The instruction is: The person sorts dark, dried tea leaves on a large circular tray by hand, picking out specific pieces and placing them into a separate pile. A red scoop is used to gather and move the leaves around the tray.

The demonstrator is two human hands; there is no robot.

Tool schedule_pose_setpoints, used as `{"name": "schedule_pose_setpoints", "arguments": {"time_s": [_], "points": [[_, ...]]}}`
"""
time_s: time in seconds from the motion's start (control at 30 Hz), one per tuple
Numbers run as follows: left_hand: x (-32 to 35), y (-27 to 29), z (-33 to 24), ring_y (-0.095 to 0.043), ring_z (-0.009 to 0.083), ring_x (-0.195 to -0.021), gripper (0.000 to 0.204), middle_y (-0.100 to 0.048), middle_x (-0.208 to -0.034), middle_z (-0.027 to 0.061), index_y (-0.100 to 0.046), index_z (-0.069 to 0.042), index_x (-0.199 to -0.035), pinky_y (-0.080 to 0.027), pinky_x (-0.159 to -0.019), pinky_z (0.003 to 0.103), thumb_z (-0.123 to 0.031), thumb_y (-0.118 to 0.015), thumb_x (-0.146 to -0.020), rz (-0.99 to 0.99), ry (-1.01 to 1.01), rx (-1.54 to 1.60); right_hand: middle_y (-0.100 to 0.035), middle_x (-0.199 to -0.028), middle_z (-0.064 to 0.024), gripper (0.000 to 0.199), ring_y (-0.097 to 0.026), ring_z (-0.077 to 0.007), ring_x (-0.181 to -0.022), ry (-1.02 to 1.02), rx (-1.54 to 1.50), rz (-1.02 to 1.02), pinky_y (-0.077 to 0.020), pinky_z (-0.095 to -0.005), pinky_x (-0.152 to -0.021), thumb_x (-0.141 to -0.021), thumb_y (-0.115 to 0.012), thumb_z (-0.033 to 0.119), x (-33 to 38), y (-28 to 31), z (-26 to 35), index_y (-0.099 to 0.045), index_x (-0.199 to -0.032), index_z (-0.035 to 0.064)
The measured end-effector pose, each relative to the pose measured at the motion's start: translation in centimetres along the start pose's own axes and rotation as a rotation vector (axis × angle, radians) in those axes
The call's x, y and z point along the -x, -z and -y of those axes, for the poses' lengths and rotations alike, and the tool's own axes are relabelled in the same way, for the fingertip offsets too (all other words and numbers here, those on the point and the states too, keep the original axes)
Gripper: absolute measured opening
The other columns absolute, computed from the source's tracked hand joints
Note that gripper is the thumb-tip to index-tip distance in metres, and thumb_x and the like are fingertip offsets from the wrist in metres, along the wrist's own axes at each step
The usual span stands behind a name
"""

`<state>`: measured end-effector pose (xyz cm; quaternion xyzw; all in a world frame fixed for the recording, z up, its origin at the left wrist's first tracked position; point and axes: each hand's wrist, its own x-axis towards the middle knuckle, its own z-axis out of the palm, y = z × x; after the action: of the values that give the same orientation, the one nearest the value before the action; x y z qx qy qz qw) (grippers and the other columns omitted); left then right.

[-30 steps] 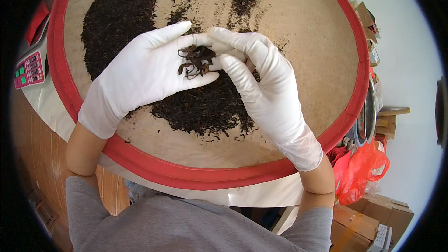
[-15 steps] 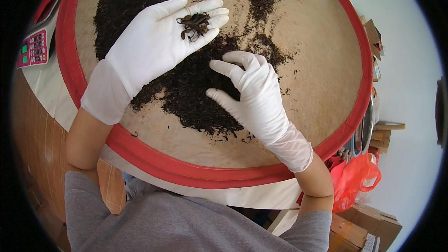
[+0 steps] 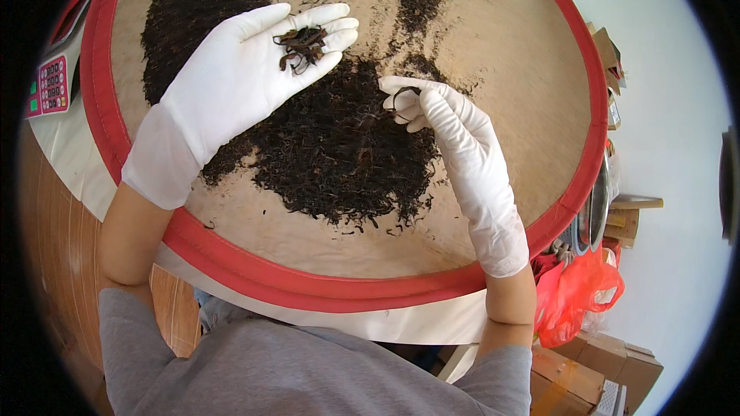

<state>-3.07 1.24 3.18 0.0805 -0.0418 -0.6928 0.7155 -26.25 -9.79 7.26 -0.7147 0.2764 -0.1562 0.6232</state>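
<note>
Both my hands wear white gloves over a wide round tray (image 3: 532,100) with a red fabric rim. Palm up, with its fingers stretched out and slightly cupped, my left hand (image 3: 231,69) holds a small clump of larger dark tea leaves (image 3: 302,46). My right hand (image 3: 462,135) is closed, pinching a single dark, curled tea leaf (image 3: 408,91) between thumb and fingertips. Beneath and between the hands spreads a dark heap of loose tea (image 3: 339,146). My left hand and forearm hide part of this heap.
Another dark tea heap (image 3: 204,0) lies at the tray's far left, and a thinner scatter (image 3: 420,4) at the far middle. A pink keypad device (image 3: 53,85) stands left of the tray. To the right are a red plastic bag (image 3: 582,285) and cardboard boxes (image 3: 566,377).
My right hand has lifted off the tea heap and moved right, its fingers closing on a curled leaf. My left hand has shifted slightly left, still with the clump on its palm.
</note>
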Motion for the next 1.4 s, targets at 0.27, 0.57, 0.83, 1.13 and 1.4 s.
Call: {"name": "schedule_pose_setpoints", "arguments": {"time_s": [0.27,0.57,0.83,1.13,1.4], "points": [[-0.3,0.1,0.0,-0.044,0.0314,-0.135,0.051,-0.041,-0.145,0.0274,-0.030,0.015,-0.145,-0.040,-0.112,0.038,-0.016,-0.038,-0.105,-0.017,0.015,-0.106,-0.068,-0.099,-0.0087,0.026,-0.062,-0.0224,-0.092,0.360,0.890,-0.362,-0.0493,-0.0322,-0.085,-0.086,-0.072,0.010,-0.9,1.0,-1.5,-0.071,-0.112,0.0098],[-0.2,0.3,0.2,-0.040,0.0333,-0.137,0.050,-0.038,-0.146,0.0282,-0.029,0.015,-0.145,-0.038,-0.115,0.039,-0.016,-0.036,-0.105,-0.043,0.002,-0.102,-0.060,-0.111,-0.0098,0.029,-0.057,-0.0314,-0.098,0.723,0.956,0.128,-0.0490,-0.0413,-0.081,-0.069,-0.077,0.008,-0.3,-1.6,-1.1,-0.069,-0.097,0.0139],[-0.3,0.1,0.4,-0.040,0.0325,-0.138,0.050,-0.038,-0.147,0.0274,-0.029,0.015,-0.145,-0.038,-0.115,0.039,-0.016,-0.035,-0.106,-0.035,0.015,-0.086,-0.065,-0.098,-0.0063,0.012,-0.060,-0.0279,-0.092,0.642,0.799,0.031,-0.0493,-0.0384,-0.082,-0.078,-0.075,0.007,-0.6,-0.5,-1.4,-0.067,-0.086,0.0102],[0.2,-1.6,3.2,-0.048,0.0267,-0.128,0.054,-0.046,-0.140,0.0226,-0.033,0.013,-0.144,-0.040,-0.111,0.038,-0.027,-0.029,-0.108,0.047,0.243,-0.313,-0.065,-0.096,-0.0049,0.011,-0.059,-0.0219,-0.096,0.380,0.330,-0.155,-0.0464,-0.0340,-0.093,-0.085,-0.072,0.005,0.2,-0.5,-0.1,-0.070,-0.095,0.0081],[0.3,-1.7,3.9,-0.053,0.0284,-0.123,0.058,-0.050,-0.135,0.0218,-0.033,0.008,-0.147,-0.041,-0.109,0.040,-0.034,-0.031,-0.107,-0.080,0.369,-0.183,-0.066,-0.098,-0.0082,0.012,-0.060,-0.0243,-0.095,0.505,0.633,-0.395,-0.0476,-0.0345,-0.087,-0.087,-0.066,0.000,-0.4,-0.2,-0.3,-0.070,-0.097,0.0071]]}}
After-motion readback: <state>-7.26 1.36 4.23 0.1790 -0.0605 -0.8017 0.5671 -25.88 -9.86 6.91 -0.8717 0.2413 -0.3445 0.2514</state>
